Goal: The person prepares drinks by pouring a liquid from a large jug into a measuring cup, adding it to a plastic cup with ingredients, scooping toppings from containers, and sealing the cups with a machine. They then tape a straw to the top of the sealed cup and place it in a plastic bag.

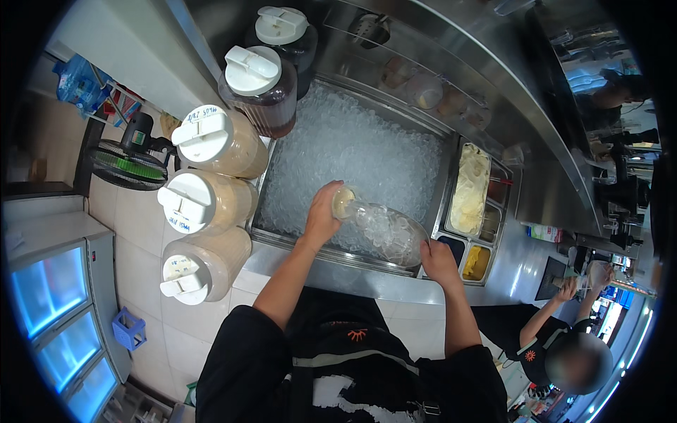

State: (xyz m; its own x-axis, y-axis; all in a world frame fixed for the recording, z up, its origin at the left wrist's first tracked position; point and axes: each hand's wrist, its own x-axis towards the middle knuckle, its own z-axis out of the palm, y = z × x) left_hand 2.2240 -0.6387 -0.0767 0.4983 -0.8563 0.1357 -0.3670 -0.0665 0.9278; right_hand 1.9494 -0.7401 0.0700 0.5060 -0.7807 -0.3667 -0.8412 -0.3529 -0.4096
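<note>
My left hand [323, 215] holds a clear cup [342, 202] with a pale, creamy content over the ice bin. In my right hand [440, 260] is the handle end of a clear ice scoop [418, 232]. Ice cubes [389, 232] fill the scoop, and its narrow mouth meets the cup's rim. Beneath both lies a steel bin heaped with crushed or small cubed ice [349, 137]. The cup's lower part is hidden by my fingers.
Several white-lidded pitchers [211, 198] line the bin's left side. On the right are steel pans, one with a pale yellow cream [468, 190], another with yellow pieces [472, 261]. A co-worker [545, 338] stands at the counter to the right. A fan [132, 158] is at left.
</note>
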